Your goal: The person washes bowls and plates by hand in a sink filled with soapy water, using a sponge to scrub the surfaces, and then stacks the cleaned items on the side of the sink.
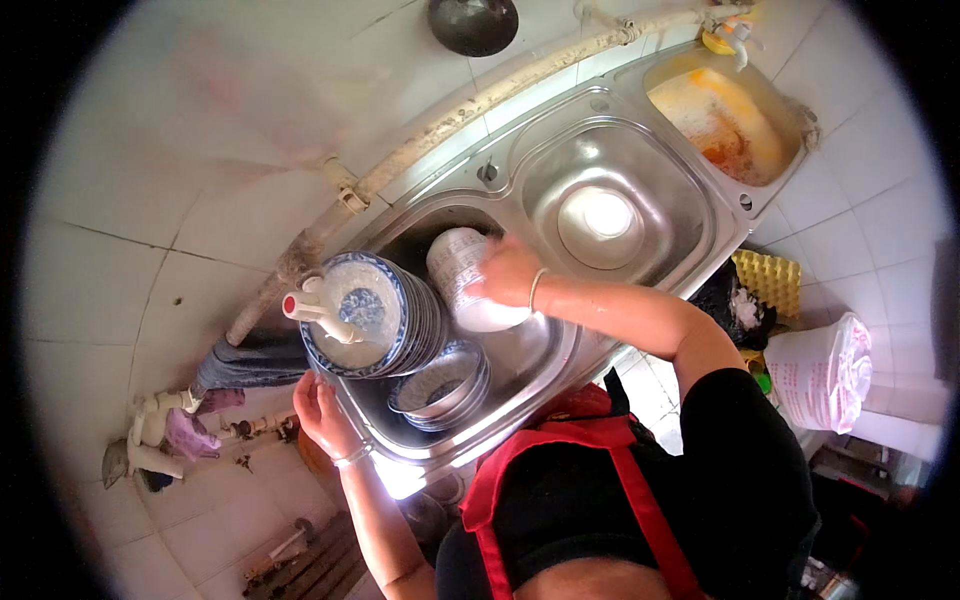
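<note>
My right hand (pixel 514 279), blurred, lies against the side of a stack of white patterned bowls (pixel 457 262) in the left sink basin (pixel 525 367). Whether its fingers grip the bowls is not clear. My left hand (pixel 321 420) is at the sink's left end, fingers apart and nothing held. Just above it rises a tall stack of blue-and-white plates (pixel 420 322), with water on the top plate. A white plastic tap (pixel 322 315) reaches over these plates. In front of them sits a smaller stack of blue-rimmed bowls (pixel 442 394), tilted.
The middle basin (pixel 675 225) shows a bright reflection. Foamy orange liquid (pixel 720 127) fills the far right basin, under another tap (pixel 739 45). A pipe (pixel 450 112) runs along the tiled wall. A white bucket (pixel 814 371) and a yellow egg tray (pixel 769 281) are at right.
</note>
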{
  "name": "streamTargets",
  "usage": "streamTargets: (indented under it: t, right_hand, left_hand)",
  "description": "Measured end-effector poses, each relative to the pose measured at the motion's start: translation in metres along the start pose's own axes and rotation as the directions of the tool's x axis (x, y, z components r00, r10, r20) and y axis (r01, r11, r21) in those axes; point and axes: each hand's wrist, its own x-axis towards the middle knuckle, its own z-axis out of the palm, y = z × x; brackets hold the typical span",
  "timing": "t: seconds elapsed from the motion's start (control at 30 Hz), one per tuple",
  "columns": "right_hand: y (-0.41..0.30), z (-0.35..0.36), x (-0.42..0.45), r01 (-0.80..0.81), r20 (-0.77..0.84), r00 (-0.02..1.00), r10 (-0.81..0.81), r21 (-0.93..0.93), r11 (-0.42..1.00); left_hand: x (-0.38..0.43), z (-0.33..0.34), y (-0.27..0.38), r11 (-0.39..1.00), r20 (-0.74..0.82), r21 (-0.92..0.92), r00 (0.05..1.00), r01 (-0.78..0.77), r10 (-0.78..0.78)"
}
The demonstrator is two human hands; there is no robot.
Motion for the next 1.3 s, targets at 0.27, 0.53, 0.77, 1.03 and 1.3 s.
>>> streamTargets:
  t: [0.27,0.53,0.77,1.03,1.3]
  right_hand:
    - [0.025,0.038,0.093,-0.356,-0.727,0.686,-0.047,-0.391,0.849]
    - [-0.103,0.026,-0.001,0.605,-0.517,0.727,-0.452,0.171,0.778]
    - [-0.156,0.068,0.000,0.541,-0.369,0.788,-0.492,0.034,0.840]
    - [-0.149,0.066,-0.002,0.539,-0.458,0.665,-0.590,-0.253,0.804]
    - [-0.149,0.040,-0.018,0.571,-0.615,0.590,-0.524,-0.141,0.809]
  left_hand:
    - [0.012,-0.016,-0.011,0.991,0.063,-0.128,0.998,0.032,-0.024]
    - [0.040,-0.018,-0.037,0.992,0.152,-0.096,0.986,0.085,-0.070]
    - [0.045,0.033,-0.002,0.976,0.359,0.100,0.922,-0.195,0.147]
    - [0.077,0.016,-0.010,0.855,0.371,0.484,0.929,-0.187,-0.007]
    - [0.059,0.027,-0.016,0.951,-0.076,-0.147,0.961,-0.273,0.265]
